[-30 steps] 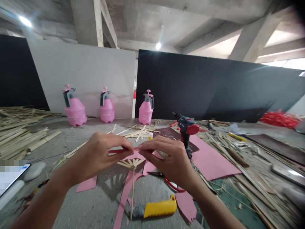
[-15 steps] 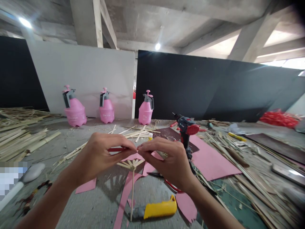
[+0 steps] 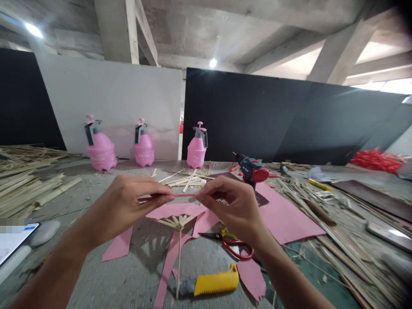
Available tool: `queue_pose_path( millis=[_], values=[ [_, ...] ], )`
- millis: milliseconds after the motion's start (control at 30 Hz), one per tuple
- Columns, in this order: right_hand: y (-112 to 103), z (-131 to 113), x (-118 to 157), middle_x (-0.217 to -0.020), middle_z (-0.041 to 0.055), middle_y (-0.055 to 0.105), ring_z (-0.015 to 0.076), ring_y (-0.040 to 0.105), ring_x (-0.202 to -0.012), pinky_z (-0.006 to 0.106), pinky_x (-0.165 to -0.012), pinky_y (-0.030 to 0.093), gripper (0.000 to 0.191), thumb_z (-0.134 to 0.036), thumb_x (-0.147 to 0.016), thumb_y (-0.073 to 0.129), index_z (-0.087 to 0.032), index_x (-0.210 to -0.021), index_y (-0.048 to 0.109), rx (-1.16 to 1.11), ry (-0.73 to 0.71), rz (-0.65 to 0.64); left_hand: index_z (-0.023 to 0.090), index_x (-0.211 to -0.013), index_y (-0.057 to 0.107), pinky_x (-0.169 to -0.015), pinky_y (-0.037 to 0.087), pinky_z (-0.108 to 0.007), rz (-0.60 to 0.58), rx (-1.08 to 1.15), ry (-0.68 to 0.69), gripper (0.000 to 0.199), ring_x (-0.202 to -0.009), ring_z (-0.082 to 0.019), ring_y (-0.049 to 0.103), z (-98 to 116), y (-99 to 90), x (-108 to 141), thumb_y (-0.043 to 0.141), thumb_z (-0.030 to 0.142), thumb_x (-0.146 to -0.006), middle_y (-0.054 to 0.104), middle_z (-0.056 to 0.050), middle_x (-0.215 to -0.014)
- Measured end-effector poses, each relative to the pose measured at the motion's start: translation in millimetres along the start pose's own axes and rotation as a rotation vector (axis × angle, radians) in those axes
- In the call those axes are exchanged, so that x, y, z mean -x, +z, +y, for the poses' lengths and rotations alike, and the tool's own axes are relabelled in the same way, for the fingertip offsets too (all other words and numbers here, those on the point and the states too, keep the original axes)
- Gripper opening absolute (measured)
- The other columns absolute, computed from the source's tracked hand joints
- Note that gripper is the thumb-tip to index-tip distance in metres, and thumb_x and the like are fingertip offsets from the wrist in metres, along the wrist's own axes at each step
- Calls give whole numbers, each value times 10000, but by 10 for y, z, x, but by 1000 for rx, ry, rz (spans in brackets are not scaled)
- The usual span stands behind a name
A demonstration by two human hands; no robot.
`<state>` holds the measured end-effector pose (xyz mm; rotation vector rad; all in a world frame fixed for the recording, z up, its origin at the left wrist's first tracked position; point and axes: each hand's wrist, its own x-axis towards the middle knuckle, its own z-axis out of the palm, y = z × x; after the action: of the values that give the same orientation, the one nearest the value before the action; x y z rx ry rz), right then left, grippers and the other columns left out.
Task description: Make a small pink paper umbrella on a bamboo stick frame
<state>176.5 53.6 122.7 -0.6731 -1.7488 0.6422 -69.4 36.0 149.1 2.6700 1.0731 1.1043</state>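
A thin red strip [image 3: 185,195] is stretched between my two hands. My left hand [image 3: 131,201] pinches it on the left, and a length of it shows behind those fingers. My right hand [image 3: 230,204] grips its other end between thumb and fingertips. Just below the strip stands a small fan-shaped frame of pale sticks [image 3: 179,223] on a thin upright stick, with pink paper [image 3: 177,210] along its top. Red-handled scissors [image 3: 236,249] lie under my right hand. A yellow-handled tool [image 3: 216,281] rests near the stick's foot.
Three pink spray bottles [image 3: 197,150] stand along the back panels. A cordless drill [image 3: 252,169] stands behind my right hand. Pink sheets [image 3: 289,216] and bamboo strips [image 3: 325,223] spread over the right side, more strips [image 3: 32,189] at left. A phone [image 3: 19,240] is at far left.
My hands have moved apart from touching, exposing the red strip between them. The scissors and the pink paper on the fan-shaped frame are now more visible.
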Motion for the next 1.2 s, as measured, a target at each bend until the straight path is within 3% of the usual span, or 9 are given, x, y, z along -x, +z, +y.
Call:
queue_pose_path(
  millis=[233,400,633,867,1200],
  values=[
    [-115,24,-22,-802,7,733,135,691,-732,233,-649,566,40,-168,-834,751,-196,-829,722,-43,30,-4,275,-962,785,-626,503,-203,3,4,-98,132,-715,-125,686,-71,-85,26,688,356,-926,786,18,-866],
    [-105,-20,-20,-884,22,756,148,698,-796,247,-667,567,58,-187,-871,729,-214,-911,763,56,7,-35,305,-954,775,-615,502,-158,-1,81,-162,94,-722,-101,672,-41,-71,16,711,355,-908,774,47,-852],
    [-14,-38,3,-862,-1,805,151,736,-760,251,-668,581,100,-172,-846,755,-244,-891,807,103,-16,-53,293,-972,781,-665,534,-152,-12,215,-139,105,-773,-102,691,59,94,-47,687,292,-925,784,36,-894],
    [-73,-38,2,-875,-17,806,155,740,-795,251,-692,572,92,-192,-851,754,-263,-881,806,142,9,-33,314,-975,794,-661,546,-154,7,252,-159,107,-778,-107,715,1,62,-26,717,289,-905,797,42,-905],
    [-35,-77,22,-803,-32,780,112,693,-703,232,-659,533,114,-147,-864,739,-237,-890,805,171,-43,-138,322,-990,796,-660,550,-160,8,259,-74,122,-762,-97,713,48,126,-32,716,272,-913,802,54,-901]
  ],
)
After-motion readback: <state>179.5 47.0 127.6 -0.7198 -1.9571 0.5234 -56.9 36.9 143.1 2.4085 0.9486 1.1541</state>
